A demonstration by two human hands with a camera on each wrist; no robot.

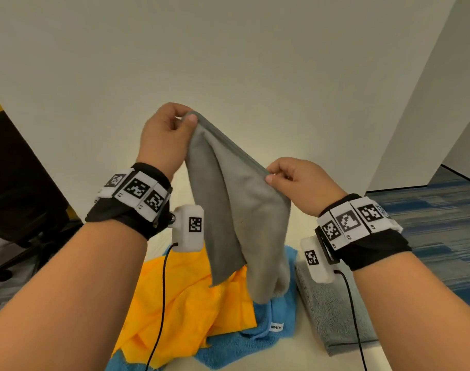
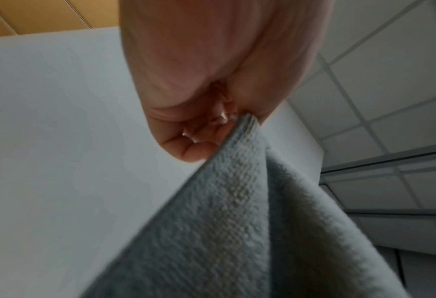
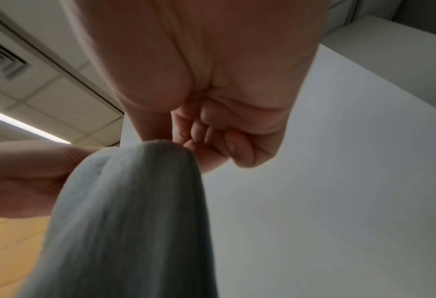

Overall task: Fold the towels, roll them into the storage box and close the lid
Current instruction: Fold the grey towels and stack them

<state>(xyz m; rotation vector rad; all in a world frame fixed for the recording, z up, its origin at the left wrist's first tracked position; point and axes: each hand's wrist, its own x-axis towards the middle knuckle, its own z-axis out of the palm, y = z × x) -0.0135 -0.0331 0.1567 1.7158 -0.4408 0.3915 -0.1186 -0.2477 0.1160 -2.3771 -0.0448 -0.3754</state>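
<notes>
Grey towel, held aloft over bench

Bench [image 1: 287, 354], white; yellow towel [image 1: 191, 303] crumpled on blue towel [image 1: 271, 330]; folded grey towel [image 1: 327, 311] near right; grey towel [image 1: 236, 199] hanging above them; left hand [image 1: 167, 135] pinching its higher corner; right hand [image 1: 300, 183] pinching its top edge, lower.

Head view: from above, facing forward and down, both wrists and table [image 1: 282, 352] in frame. Wrist views: very close under each palm, tilted upward toward wall and ceiling. Shared across all three: grey towel [image 1: 236, 199] [image 2: 237, 231] [image 3: 135, 221].
</notes>
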